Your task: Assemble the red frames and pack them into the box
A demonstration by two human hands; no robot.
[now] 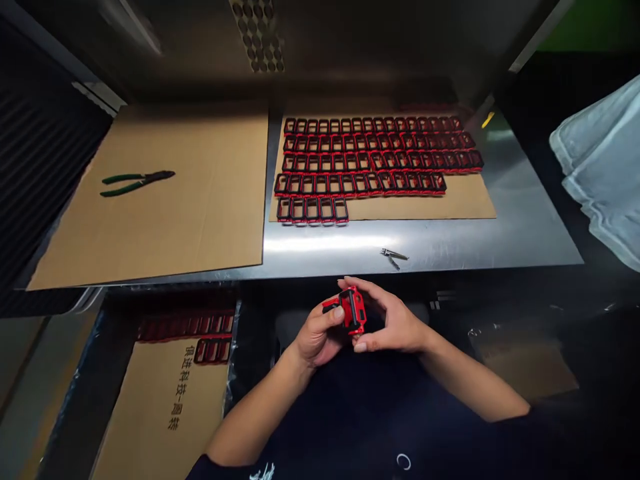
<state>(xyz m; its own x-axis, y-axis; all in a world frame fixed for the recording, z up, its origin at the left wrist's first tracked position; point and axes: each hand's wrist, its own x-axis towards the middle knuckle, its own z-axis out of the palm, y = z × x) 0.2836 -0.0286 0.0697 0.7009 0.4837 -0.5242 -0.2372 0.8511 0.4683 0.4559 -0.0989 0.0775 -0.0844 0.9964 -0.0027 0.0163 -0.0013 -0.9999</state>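
Someone in a dark top sits or stands at a metal table (450, 243), both bare hands just off its near edge. The left hand (320, 330) grips a small red-and-black part (359, 308), its thumb laid across the front. The right hand (395, 320) curves around the other side, thumb low and fingers high with a wide gap between; from here I can't tell whether it presses on the part.

Taking that part as the middle of the clock, a little metal tool (395, 255) lies at one o'clock on the bare metal, its legs spread. At twelve, farther in, red-and-black frames (339, 162) stand in five rows on a cardboard sheet (465, 197); the nearest row is the shortest, with five frames at its left end. Toward ten, a larger cardboard panel (215, 213) carries green-handled pliers (137, 182), the tips pointing to three. Down at eight, below the table, a dark bin (90, 387) holds a printed cardboard piece (150, 413) with more red frames (213, 350) at its far end. White cloth (607, 167) hangs at two. Near eleven, a sheet of round spots (257, 33) shows on the upright panel behind the table.
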